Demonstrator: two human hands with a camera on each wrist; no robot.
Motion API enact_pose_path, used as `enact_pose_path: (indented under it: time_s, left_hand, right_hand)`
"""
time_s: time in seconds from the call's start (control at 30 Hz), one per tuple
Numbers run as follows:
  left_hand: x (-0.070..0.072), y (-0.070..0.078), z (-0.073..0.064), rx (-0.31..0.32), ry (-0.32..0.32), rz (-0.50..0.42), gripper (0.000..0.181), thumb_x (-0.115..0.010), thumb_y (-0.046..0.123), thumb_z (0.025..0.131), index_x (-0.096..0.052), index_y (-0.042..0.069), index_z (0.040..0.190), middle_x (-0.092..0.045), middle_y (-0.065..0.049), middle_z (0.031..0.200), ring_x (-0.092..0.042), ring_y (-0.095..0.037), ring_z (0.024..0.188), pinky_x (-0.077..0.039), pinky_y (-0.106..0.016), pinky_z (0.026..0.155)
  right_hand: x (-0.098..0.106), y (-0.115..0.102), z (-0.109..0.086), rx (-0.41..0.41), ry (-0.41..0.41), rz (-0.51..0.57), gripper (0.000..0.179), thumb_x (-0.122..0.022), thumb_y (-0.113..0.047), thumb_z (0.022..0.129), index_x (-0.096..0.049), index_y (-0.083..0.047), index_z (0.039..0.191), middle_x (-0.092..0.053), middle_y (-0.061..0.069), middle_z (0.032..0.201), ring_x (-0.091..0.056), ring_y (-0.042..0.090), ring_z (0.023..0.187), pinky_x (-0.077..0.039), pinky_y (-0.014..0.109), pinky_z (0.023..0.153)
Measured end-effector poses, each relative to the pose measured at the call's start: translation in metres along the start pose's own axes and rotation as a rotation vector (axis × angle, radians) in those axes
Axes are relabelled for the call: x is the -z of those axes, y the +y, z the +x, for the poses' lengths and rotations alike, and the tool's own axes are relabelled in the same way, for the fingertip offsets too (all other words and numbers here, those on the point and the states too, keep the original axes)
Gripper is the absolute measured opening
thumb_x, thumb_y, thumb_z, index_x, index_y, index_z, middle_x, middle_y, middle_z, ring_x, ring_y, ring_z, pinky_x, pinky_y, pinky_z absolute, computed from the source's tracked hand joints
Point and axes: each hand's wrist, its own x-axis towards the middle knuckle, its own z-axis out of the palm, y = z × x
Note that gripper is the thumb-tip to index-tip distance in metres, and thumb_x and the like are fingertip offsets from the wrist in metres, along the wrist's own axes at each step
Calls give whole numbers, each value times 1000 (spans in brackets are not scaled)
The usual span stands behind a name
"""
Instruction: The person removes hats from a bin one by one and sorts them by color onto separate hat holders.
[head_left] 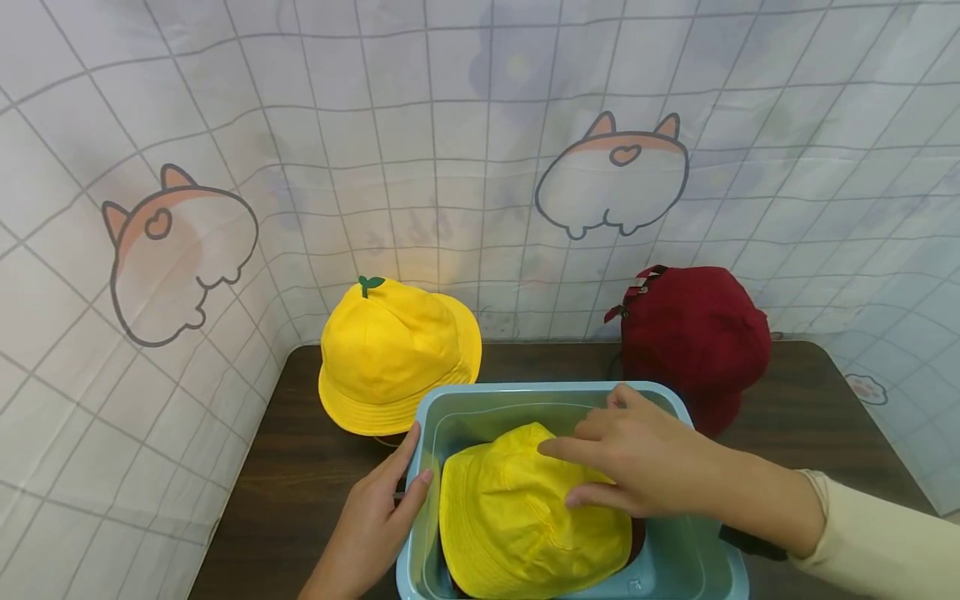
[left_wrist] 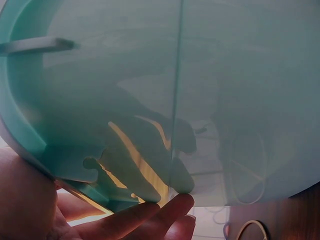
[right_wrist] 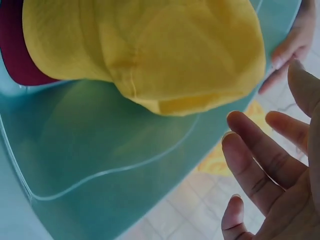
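Note:
A yellow bucket hat [head_left: 517, 517] lies in a light-blue plastic bin [head_left: 540, 387]; a strip of dark red fabric [right_wrist: 17, 60] shows beneath its edge. My right hand [head_left: 637, 458] is over the hat, fingers spread and loosely bent, holding nothing; the right wrist view has it apart from the fabric. At the bin's left side my left hand [head_left: 375, 512] holds the rim, thumb over the edge and fingers [left_wrist: 150, 215] against the outer wall. Their reflection shows on that glossy wall in the left wrist view.
Behind the bin at left sits another yellow hat [head_left: 393, 350] with a green sprout on top. A dark red cap [head_left: 693, 333] stands behind its right corner. All rest on a dark wooden table [head_left: 270, 492], backed by a white gridded curtain [head_left: 450, 167] with cartoon prints.

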Motion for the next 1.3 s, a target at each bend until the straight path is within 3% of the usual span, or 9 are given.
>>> enact_pose_path:
  time_s: [0.37, 0.53, 0.7, 1.03, 1.3]
  left_hand:
    - [0, 1, 0, -4, 6, 22, 60, -60, 24, 105, -35, 24, 160, -46, -4, 158, -61, -19, 127, -58, -32, 91]
    - [0, 0, 0, 1, 3, 11, 61, -60, 24, 105, -34, 26, 160, -44, -3, 159, -60, -19, 128, -58, -32, 91]
    - [0, 0, 0, 7, 1, 5, 61, -60, 24, 105, -34, 27, 160, -44, -3, 159, -60, -19, 129, -58, -32, 91]
    - [0, 0, 0, 4, 4, 5, 61, -60, 24, 105, -35, 24, 160, -44, -4, 159, -58, -20, 131, -59, -33, 91]
    - [0, 0, 0, 8, 0, -14, 61, -60, 23, 105, -35, 24, 160, -44, -5, 159, -57, -21, 131, -59, -32, 91]
  right_hand:
    - [-5, -4, 6, -88, -228, 100, 49, -66, -61, 91, -70, -29, 127, -69, -15, 87, -53, 2, 73, -29, 27, 72]
    - [-4, -5, 8, -110, -311, 137, 47, -73, -56, 88, -71, -28, 126, -72, -14, 92, -57, 1, 76, -29, 26, 71]
    - [-4, -8, 11, -132, -358, 161, 38, -78, -47, 87, -71, -30, 120, -68, -16, 81, -52, -1, 68, -30, 26, 68]
    - [-5, -12, 13, -125, -329, 158, 12, -81, -32, 88, -74, -32, 97, -68, -20, 76, -52, -3, 63, -31, 24, 66]
    - [-2, -15, 14, -78, -245, 85, 11, -82, -30, 87, -72, -31, 87, -46, -19, 59, -37, -2, 56, -23, 22, 62]
